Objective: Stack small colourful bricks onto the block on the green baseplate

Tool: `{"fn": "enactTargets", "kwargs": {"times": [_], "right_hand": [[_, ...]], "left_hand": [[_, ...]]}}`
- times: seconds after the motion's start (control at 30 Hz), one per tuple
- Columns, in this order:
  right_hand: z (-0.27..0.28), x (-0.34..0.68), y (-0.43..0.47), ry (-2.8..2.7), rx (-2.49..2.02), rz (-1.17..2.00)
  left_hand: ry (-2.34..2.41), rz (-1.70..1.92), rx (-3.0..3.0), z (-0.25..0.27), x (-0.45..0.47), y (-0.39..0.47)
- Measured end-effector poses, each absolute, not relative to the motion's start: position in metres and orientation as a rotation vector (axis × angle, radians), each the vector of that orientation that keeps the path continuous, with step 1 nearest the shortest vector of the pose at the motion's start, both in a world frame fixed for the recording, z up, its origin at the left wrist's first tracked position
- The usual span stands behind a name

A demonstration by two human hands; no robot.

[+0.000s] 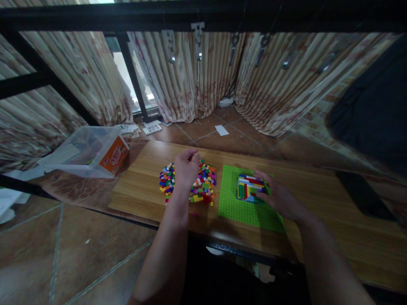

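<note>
Over a loose pile of small multicoloured toy bricks [206, 178], my left hand [187, 168] is closed, thumb and fingertips together. Whatever may be in its pinch is too small to make out. A green studded baseplate [232, 205] lies to the right of the pile. On it stands a low rectangular build of coloured bricks [249, 186], with red, white, blue, yellow and green parts. My right hand [275, 192] reaches over the build's right side, thumb and fingers apart on either side of it. Whether the fingertips touch the bricks I cannot tell.
The wooden board [140, 182] carries the pile and baseplate. A clear plastic box [85, 152] with an orange label sits to the left. At far right lies a dark flat object [364, 195]. A black bar [203, 17] with hanging metal pieces crosses above, before striped curtains [178, 84].
</note>
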State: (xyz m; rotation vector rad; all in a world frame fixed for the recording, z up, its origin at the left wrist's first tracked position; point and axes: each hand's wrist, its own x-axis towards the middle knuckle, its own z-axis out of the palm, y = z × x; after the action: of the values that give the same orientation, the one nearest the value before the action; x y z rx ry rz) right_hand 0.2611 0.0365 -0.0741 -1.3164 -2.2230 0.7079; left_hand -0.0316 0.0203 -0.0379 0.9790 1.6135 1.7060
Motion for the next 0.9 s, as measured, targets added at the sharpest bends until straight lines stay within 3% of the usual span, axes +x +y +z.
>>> {"fn": "enactTargets", "kwargs": {"times": [0.3,0.53,0.9], "right_hand": [[-0.052,0.200,0.005,-2.125,-1.164,0.437],[-0.059,0.133,-0.032,-2.346,-0.884,0.559],[-0.082,0.092,-0.070,-2.602,-0.710,0.605]], "left_hand": [[1.525,1.945,0.738,-0.025,-0.056,0.013],[1.396,2.261,0.424,-0.014,-0.088,-0.001],[1.245,2.396,0.029,-0.013,-0.118,-0.011]]}}
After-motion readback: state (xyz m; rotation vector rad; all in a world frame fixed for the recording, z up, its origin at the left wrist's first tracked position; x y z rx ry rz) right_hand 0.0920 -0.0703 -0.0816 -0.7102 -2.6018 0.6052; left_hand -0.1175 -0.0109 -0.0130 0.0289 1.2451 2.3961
